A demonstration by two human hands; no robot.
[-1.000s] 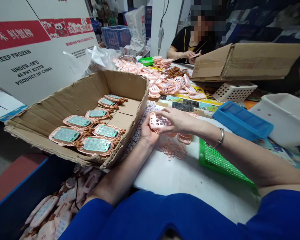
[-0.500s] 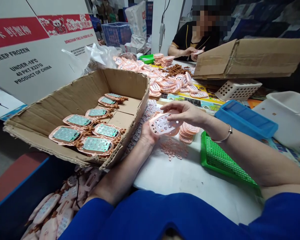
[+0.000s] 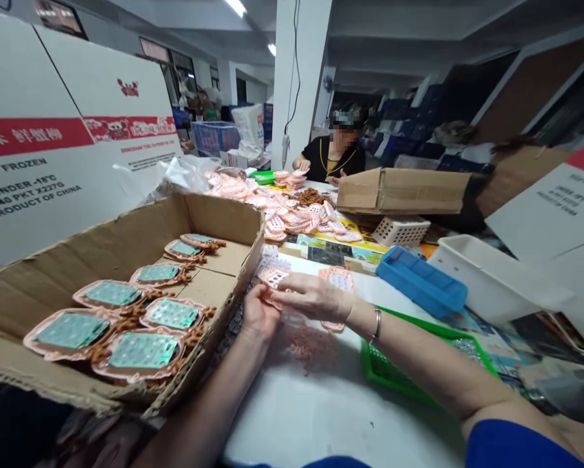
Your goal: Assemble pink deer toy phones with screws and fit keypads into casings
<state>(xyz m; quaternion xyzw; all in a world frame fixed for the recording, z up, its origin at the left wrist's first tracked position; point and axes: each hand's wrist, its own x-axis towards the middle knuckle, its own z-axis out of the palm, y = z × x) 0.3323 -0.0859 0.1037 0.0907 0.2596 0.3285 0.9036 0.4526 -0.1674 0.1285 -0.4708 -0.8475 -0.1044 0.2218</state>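
Note:
My left hand (image 3: 257, 317) cups a pink plastic shell (image 3: 273, 281) with holes from below, fingers closed round it. My right hand (image 3: 314, 296) lies over the same shell from the right, fingers pressed on its top. A silver bangle (image 3: 376, 323) sits on my right wrist. Under the hands a heap of small pink bits (image 3: 307, 344) lies on the white table (image 3: 321, 416). More pink shells (image 3: 339, 279) are stacked just behind my right hand. To the left a cardboard box (image 3: 126, 247) holds several finished pink pieces with green boards (image 3: 143, 351).
A green perforated tray (image 3: 393, 377) lies under my right forearm. A blue tray (image 3: 421, 283) and a white tub (image 3: 491, 279) stand at right. Many pink shells (image 3: 292, 218) cover the far table, where another person (image 3: 333, 156) sits working. A large white carton (image 3: 67, 143) stands at left.
The camera has tilted upward, so the hall and ceiling now show. My right hand has come down from above the shell onto it; both hands stay at the box's right wall.

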